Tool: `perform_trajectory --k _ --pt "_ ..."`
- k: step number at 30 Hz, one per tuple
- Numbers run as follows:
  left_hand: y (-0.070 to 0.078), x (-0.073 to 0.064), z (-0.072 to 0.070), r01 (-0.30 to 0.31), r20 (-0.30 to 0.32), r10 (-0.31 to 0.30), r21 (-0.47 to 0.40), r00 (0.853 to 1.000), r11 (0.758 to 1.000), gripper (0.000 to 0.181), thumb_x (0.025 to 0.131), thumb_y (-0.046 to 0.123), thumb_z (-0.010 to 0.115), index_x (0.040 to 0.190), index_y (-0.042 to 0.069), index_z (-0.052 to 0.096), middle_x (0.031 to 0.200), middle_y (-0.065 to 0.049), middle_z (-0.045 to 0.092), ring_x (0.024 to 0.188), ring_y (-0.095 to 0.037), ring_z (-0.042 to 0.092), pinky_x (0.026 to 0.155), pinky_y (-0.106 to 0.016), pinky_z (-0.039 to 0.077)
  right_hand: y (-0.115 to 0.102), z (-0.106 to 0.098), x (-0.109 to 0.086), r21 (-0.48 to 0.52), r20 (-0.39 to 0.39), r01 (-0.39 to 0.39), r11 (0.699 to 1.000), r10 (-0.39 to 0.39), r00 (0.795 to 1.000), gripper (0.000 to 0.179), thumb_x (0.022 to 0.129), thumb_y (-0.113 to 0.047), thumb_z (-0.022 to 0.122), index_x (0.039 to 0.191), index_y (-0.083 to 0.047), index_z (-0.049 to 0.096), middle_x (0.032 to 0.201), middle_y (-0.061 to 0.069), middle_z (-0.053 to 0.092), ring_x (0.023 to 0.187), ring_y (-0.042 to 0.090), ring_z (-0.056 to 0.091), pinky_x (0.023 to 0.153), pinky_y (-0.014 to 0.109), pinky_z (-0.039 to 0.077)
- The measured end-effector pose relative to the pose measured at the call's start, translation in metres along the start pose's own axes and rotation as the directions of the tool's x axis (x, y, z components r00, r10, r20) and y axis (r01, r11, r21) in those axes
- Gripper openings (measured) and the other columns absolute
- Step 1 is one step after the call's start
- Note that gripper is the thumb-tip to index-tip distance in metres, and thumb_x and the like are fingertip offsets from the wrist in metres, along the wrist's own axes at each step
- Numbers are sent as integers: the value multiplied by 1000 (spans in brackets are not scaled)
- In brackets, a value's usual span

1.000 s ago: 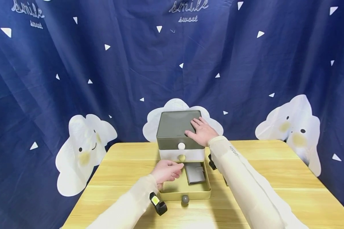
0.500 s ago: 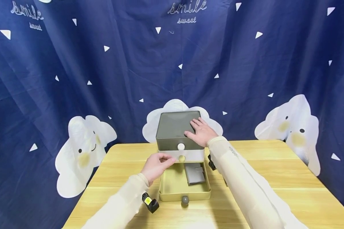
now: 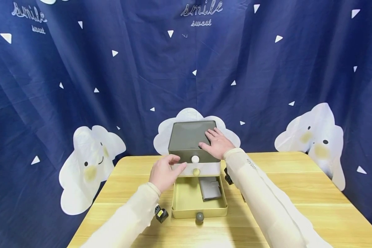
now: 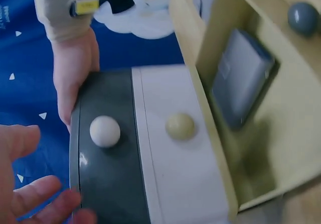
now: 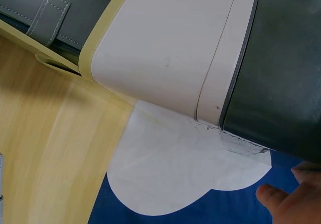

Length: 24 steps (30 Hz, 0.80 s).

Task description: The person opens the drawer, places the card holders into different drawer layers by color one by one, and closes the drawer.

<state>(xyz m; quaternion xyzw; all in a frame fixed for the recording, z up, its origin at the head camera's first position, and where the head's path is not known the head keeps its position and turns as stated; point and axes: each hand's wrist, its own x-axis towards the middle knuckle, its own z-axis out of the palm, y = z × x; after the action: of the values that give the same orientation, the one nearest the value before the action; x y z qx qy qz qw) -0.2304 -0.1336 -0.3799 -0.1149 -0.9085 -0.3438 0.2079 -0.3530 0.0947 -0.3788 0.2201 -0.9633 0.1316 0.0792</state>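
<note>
A small stacked drawer unit [image 3: 186, 136] stands on the table, dark grey above a white drawer [image 3: 209, 168]. Its bottom yellow drawer [image 3: 186, 198] is pulled out toward me and has a grey knob [image 3: 199, 217]. Inside, on the right, lies a grey wallet [image 3: 210, 189] with a strap and stitching [image 5: 47, 18]. My right hand [image 3: 216, 144] rests with spread fingers on the unit's top right edge. Beside the front left corner is my left hand [image 3: 165, 172], fingers loosely bent and holding nothing; whether it touches the unit I cannot tell.
The wooden table [image 3: 133, 175] extends to both sides, with a dark blue cloud-print curtain [image 3: 136, 86] behind it. A sliver of a grey object [image 5: 1, 176] shows at the right wrist view's left edge. Black cameras [image 3: 161, 214] sit on both wrists.
My left hand has come up out of the yellow drawer, past the white drawer's front, to the unit's left front corner. The right hand, drawer and wallet stay put.
</note>
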Motion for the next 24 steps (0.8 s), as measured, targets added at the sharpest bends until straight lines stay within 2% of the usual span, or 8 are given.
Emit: perform_trajectory --k 2,5,7,9,12,16,19,24 --pt "-2 6 0 -52 -54 56 66 997 996 39 77 44 69 100 12 68 95 2 64 90 -18 58 76 -35 46 0 -1 0 2 4 0 1000 0 1000 82 87 -66 28 140 -4 35 145 11 30 137 28 11 109 34 8" --pt "-6 16 -1 -133 -113 151 153 982 979 47 76 44 69 106 8 65 104 -5 59 98 -23 52 82 -38 43 -1 -1 0 1 4 0 1000 0 1000 81 87 -65 28 140 -4 35 145 11 30 137 28 12 109 33 7" --pt "-8 22 -1 -161 -116 186 195 976 967 52 76 46 68 110 7 63 111 -9 56 104 -26 49 86 -40 40 -1 -1 0 -3 3 4 1000 -4 1000 81 87 -65 28 140 -4 35 145 11 31 137 28 12 109 33 7" --pt "-10 28 -2 -169 -96 195 226 976 959 60 76 50 66 116 6 60 120 -11 52 112 -27 45 91 -42 37 -1 0 0 -9 -1 8 1000 -8 1000 81 88 -65 28 140 -4 35 145 11 31 136 28 13 109 32 6" --pt "-11 37 -1 -160 -28 175 287 984 945 71 77 58 59 126 7 53 131 -12 45 123 -29 37 98 -47 31 -1 0 1 -8 -3 14 1000 -14 1000 81 88 -64 29 140 -3 35 144 11 32 136 29 14 109 33 6" --pt "-10 49 0 -133 80 112 356 991 925 83 78 68 49 137 11 42 142 -12 34 133 -29 22 103 -53 21 -2 -1 0 -6 1 8 1000 -8 1000 80 88 -63 30 140 -4 35 145 11 31 136 29 13 109 33 7" --pt "-7 58 2 -109 150 53 394 987 913 89 77 74 41 142 14 34 147 -9 27 137 -27 13 103 -58 16 -2 -2 0 -7 5 4 1000 -4 1000 79 88 -63 30 140 -4 35 145 11 31 137 28 13 109 33 6" --pt "-4 72 5 -87 242 -28 451 970 888 92 76 80 29 146 20 25 149 -7 21 138 -24 7 103 -60 9 -1 0 1 -11 8 8 1000 -8 1000 80 88 -64 28 141 -4 34 145 11 30 137 28 12 109 33 6"
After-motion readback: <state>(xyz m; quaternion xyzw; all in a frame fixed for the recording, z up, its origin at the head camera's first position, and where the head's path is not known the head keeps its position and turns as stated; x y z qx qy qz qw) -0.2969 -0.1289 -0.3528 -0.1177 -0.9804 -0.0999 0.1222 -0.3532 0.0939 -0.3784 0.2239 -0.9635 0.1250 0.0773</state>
